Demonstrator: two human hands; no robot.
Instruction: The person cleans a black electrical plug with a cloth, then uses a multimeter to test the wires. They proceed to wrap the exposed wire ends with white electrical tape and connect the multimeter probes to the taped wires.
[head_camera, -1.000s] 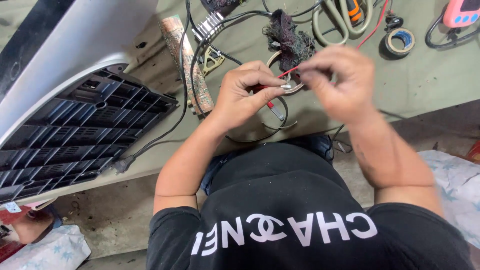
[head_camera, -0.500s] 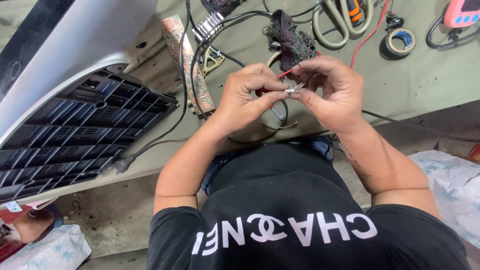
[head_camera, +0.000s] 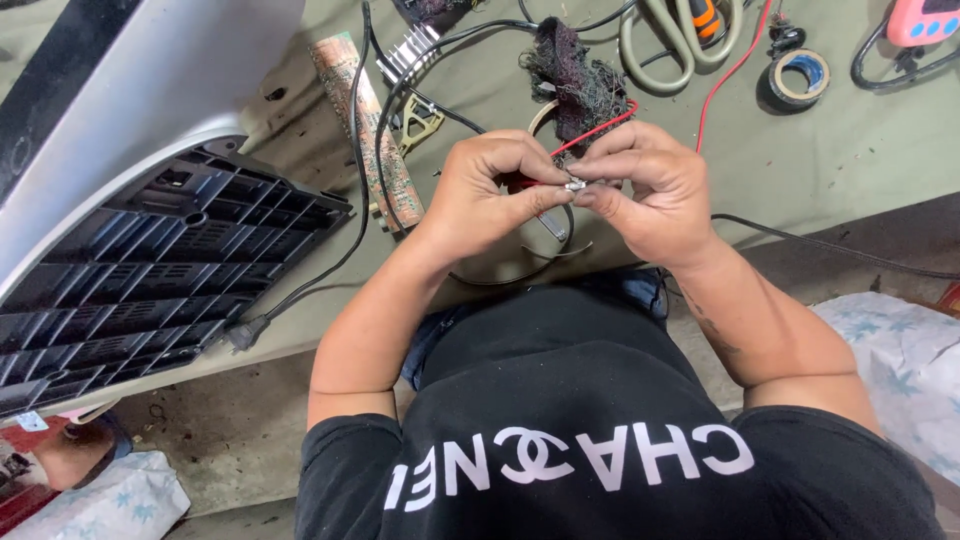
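Both hands meet above the near edge of a green workbench (head_camera: 820, 160). My left hand (head_camera: 495, 195) and my right hand (head_camera: 650, 190) pinch a small silver metal part (head_camera: 575, 185) between their fingertips. A thin red wire (head_camera: 600, 128) runs from that part up and away to the right. Just beyond the hands lies a dark frayed rag (head_camera: 572, 85). Under the hands, thin black wire loops lie on the bench.
A grey appliance panel with a black grille (head_camera: 170, 270) fills the left. A narrow brown circuit board (head_camera: 365, 125), a black power cable with plug (head_camera: 245, 335), a finned heatsink (head_camera: 410, 52), a tape roll (head_camera: 797, 80), pliers (head_camera: 680, 40) and a pink meter (head_camera: 925, 20) lie about.
Both hands have shifted slightly and drawn their fingertips tighter on the small part; the right hand has rotated a little. Everything on the bench stays put.
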